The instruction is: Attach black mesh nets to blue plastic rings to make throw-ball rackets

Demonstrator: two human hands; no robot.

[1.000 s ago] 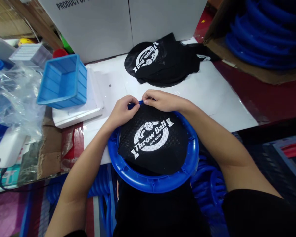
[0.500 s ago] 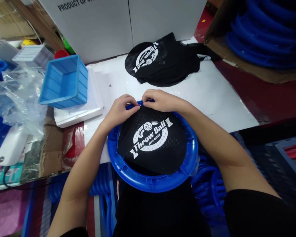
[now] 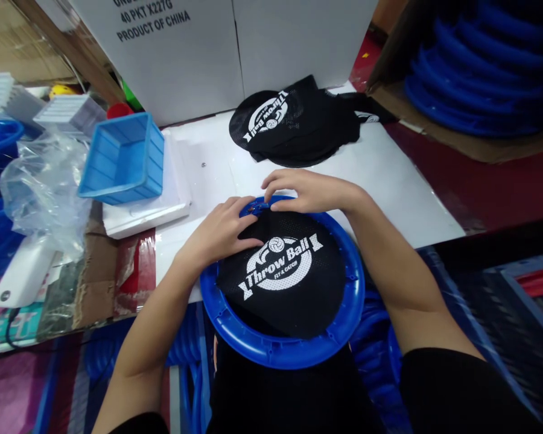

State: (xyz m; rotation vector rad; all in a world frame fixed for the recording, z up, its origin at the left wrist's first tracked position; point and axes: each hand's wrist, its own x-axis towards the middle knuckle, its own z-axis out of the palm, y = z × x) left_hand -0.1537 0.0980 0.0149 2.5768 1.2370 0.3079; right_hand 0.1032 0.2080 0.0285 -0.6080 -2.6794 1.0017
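A blue plastic ring [image 3: 283, 352] lies tilted at the table's near edge, against my body. Across its opening is a round black mesh cloth [image 3: 317, 301] printed "Throw Ball". My left hand [image 3: 221, 232] grips the ring's far left part, fingers over the rim and thumb stretched onto the mesh. At the far rim, my right hand [image 3: 298, 188] has its index finger and thumb close together at the mesh's edge, the other fingers curled above. Between the hands, small fittings show in the ring's channel, too small to name.
More black mesh cloths [image 3: 308, 129] are piled behind the ring, before a big white carton [image 3: 199, 72]. To the left are a light-blue bin [image 3: 122, 163] on a white box, and a clear plastic bag [image 3: 40, 187]. Stacked blue rings [image 3: 470, 90] stand in a box at right.
My left hand has gone from a pinch at the far rim to spread fingers, shifting left and nearer me. My right hand's fingers have loosened slightly. The view has tipped up a little.
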